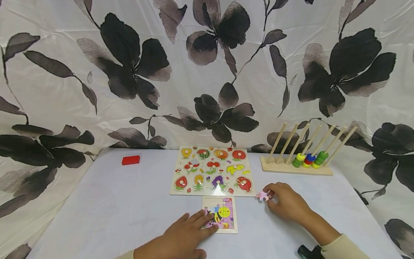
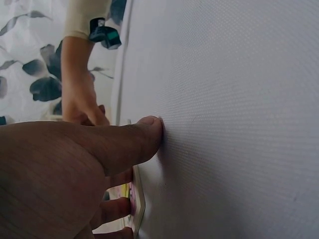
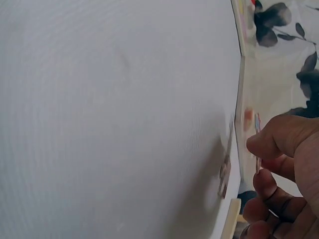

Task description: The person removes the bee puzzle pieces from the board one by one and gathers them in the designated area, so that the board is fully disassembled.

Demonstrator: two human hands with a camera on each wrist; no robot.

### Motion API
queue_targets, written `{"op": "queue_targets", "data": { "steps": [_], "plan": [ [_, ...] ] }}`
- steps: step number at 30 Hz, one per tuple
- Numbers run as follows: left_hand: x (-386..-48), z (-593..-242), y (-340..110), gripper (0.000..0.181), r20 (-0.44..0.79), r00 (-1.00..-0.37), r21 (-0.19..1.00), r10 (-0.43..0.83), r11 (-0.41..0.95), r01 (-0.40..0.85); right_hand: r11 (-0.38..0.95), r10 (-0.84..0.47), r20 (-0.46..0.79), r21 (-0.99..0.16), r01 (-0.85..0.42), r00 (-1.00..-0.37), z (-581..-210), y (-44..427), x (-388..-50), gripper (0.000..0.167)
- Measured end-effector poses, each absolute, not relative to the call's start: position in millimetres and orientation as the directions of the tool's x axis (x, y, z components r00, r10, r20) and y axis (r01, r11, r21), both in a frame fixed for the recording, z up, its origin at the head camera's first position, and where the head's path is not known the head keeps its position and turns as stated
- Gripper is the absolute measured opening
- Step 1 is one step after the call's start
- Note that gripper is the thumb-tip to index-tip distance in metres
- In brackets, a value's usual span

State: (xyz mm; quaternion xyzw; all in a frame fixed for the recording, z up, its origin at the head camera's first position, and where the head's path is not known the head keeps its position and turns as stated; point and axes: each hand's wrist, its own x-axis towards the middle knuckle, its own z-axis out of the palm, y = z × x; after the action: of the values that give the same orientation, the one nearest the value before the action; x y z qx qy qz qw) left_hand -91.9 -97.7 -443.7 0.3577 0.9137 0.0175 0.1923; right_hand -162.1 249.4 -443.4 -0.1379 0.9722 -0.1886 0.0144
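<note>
Where a pink piece [image 1: 262, 196] is pinched: right hand [image 1: 286, 201], lower right
Bee puzzle [image 1: 224, 213]: touched by spread left hand [image 1: 184, 233], lower centre

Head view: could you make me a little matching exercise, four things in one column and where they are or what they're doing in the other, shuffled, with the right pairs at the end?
Things
1. Red block
2. Wooden peg stand
3. Left hand
4. Right hand

Places and states
A. Pinching a pink puzzle piece
B. Carrying coloured rings
C. Resting on the bee puzzle
D. Left of the fruit board

Pairs: 1-D, 2-B, 3-C, 4-A
</note>
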Motion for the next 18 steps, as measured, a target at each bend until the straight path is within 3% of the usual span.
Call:
{"op": "queue_targets", "data": {
  "steps": [18],
  "plan": [
    [-91.6,-442.9,-98.9,0.072,-0.336,-0.674,0.17,0.658,0.747,0.643,0.9,-0.277,0.028,-0.343,-0.27,-0.96,-441.5,281.6,-163.7,0.031]
  ]
}}
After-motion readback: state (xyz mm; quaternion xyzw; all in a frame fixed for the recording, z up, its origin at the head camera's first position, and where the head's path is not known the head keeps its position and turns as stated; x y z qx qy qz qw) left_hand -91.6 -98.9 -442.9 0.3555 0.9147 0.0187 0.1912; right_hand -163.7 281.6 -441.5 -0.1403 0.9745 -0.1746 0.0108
